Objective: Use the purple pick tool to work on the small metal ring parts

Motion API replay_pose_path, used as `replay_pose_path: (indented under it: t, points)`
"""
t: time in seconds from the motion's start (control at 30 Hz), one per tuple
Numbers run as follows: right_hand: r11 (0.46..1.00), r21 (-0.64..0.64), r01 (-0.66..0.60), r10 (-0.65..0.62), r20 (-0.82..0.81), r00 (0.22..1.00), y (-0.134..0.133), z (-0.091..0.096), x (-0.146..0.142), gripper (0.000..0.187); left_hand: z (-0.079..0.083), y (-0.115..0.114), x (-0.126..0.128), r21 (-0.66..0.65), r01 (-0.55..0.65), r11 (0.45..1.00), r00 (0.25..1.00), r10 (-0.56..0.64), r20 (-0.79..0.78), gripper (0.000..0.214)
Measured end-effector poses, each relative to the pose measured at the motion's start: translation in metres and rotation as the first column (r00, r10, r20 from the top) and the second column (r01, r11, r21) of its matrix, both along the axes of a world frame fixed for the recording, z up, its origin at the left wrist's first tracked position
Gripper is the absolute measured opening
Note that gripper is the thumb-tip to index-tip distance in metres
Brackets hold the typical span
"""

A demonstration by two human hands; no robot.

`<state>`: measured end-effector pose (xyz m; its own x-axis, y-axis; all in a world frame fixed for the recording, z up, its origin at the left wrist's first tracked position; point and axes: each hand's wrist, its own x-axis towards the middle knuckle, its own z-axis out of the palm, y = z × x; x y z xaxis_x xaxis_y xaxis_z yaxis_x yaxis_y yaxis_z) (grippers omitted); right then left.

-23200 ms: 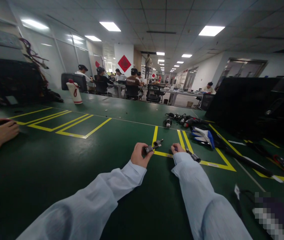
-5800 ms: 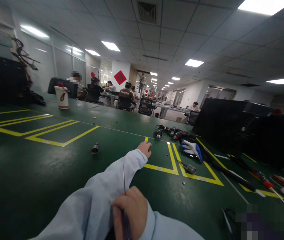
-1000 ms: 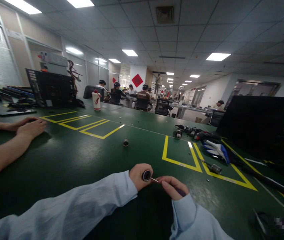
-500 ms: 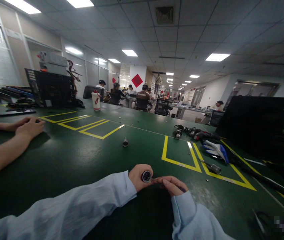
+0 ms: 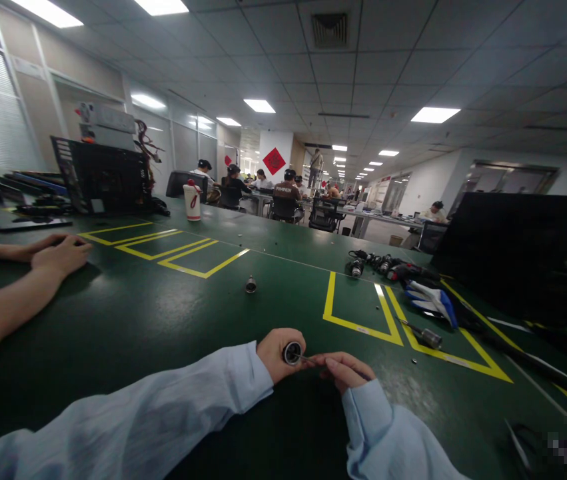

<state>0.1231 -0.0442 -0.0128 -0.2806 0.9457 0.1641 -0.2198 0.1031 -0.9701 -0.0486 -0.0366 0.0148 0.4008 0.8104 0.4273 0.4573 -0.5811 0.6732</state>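
Over the table (image 5: 203, 307), toward its near edge, the left hand (image 5: 274, 352) grips a hollow metal cup (image 5: 291, 352), mouth facing the person; the right hand (image 5: 346, 371), just beside it, pinches a thin shaft (image 5: 308, 360) that slants leftward and slightly up to that mouth.

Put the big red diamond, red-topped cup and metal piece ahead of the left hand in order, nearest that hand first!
Left hand, head view:
1. Metal piece: on the table, slightly left.
2. Cup: farther left, farther back.
3. Big red diamond: beyond the table.
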Motion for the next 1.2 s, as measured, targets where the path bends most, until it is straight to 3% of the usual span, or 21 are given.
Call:
replay_pose_path:
  t: [0.1,0.33,0.4,0.57,0.67,0.83,1.0,1.07,1.2]
  points:
    - [0.999,0.017,0.027,-0.027,0.011,1.000,-0.002,0.001,-0.001,0.031,0.000,0.000,0.001,-0.007,-0.001,1.000,1.000,0.001,0.019,0.019]
    - [0.964,0.236,0.126,-0.160,0.133,0.978,-0.012,0.011,-0.006,0.025,-0.002,0.001,-0.002,0.076,-0.084,0.994,0.987,0.093,-0.134,0.009]
    - [0.974,0.201,0.104,-0.131,0.129,0.983,-0.011,0.010,-0.006,0.027,-0.002,0.001,-0.002,0.075,-0.078,0.994,0.985,0.089,-0.146,0.009]
    - [0.999,-0.026,-0.021,0.020,-0.025,0.999,-0.002,0.003,-0.004,0.029,-0.002,0.001,-0.001,0.011,-0.001,1.000,0.999,0.001,-0.036,0.015]
    - [0.997,-0.060,-0.038,0.034,-0.070,0.997,-0.001,0.000,-0.004,0.028,-0.003,0.004,0.000,-0.021,0.048,0.999,0.999,-0.047,0.014,0.020]
    - [0.993,0.087,0.084,-0.088,0.044,0.995,-0.007,0.004,-0.005,0.030,-0.003,0.005,-0.001,0.026,-0.021,0.999,0.999,0.023,-0.047,0.015]
    - [0.944,0.290,0.156,-0.199,0.125,0.972,-0.011,0.008,-0.007,0.024,-0.002,0.002,-0.003,0.092,-0.095,0.991,0.978,0.110,-0.177,0.008]
    - [0.957,0.264,0.122,-0.159,0.124,0.979,-0.010,0.008,-0.006,0.026,-0.002,0.001,-0.003,0.103,-0.092,0.990,0.976,0.110,-0.188,0.008]
    - [1.000,0.012,0.013,-0.014,0.020,1.000,-0.003,0.004,-0.003,0.028,-0.002,0.001,-0.002,0.069,-0.050,0.996,0.993,0.057,-0.099,0.009]
